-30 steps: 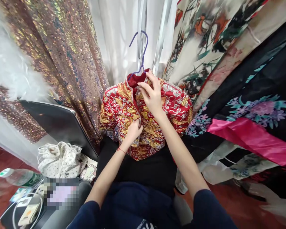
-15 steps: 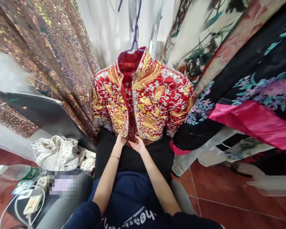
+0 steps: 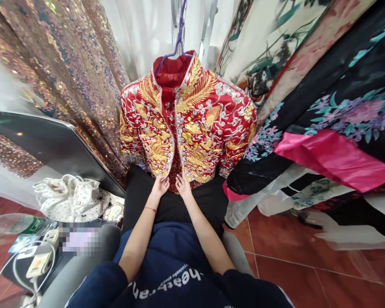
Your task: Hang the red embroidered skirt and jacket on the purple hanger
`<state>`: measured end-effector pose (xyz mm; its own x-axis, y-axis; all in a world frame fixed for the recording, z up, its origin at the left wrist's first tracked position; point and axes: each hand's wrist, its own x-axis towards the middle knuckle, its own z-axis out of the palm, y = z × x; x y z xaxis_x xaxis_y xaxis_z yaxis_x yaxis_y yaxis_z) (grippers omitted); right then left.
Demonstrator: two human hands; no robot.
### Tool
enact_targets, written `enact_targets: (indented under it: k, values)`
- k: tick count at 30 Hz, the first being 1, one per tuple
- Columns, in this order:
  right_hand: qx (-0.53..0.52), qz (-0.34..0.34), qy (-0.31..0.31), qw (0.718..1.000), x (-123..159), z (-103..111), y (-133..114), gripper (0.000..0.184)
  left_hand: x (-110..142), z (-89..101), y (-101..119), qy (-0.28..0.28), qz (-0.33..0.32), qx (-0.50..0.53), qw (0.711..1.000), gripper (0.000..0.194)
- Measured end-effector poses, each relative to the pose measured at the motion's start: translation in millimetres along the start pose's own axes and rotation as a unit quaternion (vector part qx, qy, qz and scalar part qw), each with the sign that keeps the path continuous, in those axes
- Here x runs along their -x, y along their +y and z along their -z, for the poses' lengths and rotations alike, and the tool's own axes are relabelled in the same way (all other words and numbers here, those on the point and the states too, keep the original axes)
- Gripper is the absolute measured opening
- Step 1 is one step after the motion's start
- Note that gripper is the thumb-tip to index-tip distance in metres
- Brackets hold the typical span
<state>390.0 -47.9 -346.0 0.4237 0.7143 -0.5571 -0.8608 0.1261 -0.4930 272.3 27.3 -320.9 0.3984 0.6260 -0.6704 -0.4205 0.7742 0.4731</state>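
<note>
A short red jacket (image 3: 208, 124) with dense gold and silver embroidery hangs by its shoulders on a purple wire hanger (image 3: 179, 45). Its front is parted, showing the red inside. At the lower corner of the left front panel, my left hand (image 3: 161, 185) is closed on the hem, palm turned up. My right hand (image 3: 183, 185) is at the opposite panel's lower corner, its fingers curled at the edge. Both hands are close together, and the jacket partly hides their fingertips. Black cloth (image 3: 176, 209) lies over my lap beneath them.
A sequined curtain (image 3: 67, 60) and a dark panel (image 3: 51, 141) stand on the left. Below are a spotted white cloth bag (image 3: 72, 199), a plastic bottle (image 3: 17, 223) and a power strip with cables (image 3: 40, 263). Black floral garments with a pink sash (image 3: 333, 158) hang on the right.
My right hand has moved up to the jacket's hem, and its fingers have curled. The two front panels hang closer together at the bottom. The view has shifted slightly.
</note>
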Motion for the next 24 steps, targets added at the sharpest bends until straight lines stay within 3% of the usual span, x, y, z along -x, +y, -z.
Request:
enact_targets:
  k: [2,6,9,15,24]
  values:
    - [-0.009,0.012,-0.01,1.0,-2,2,-1,0.03,3,2.2,-4,-0.021,0.001,0.002,1.0,0.035]
    - [-0.003,0.011,-0.016,1.0,-8,5,1,0.031,4,3.3,-13,-0.045,0.005,-0.006,0.999,0.008]
    - [0.019,0.002,-0.01,1.0,-12,6,6,0.035,2,3.9,-16,-0.055,0.016,-0.026,0.998,0.013]
    - [0.064,0.012,-0.011,0.998,-14,8,15,0.038,-4,6.7,-23,-0.067,0.032,-0.086,0.994,0.004]
    - [0.101,0.021,-0.024,0.994,-5,12,23,0.038,-6,3.1,-27,-0.079,-0.001,-0.133,0.988,0.038]
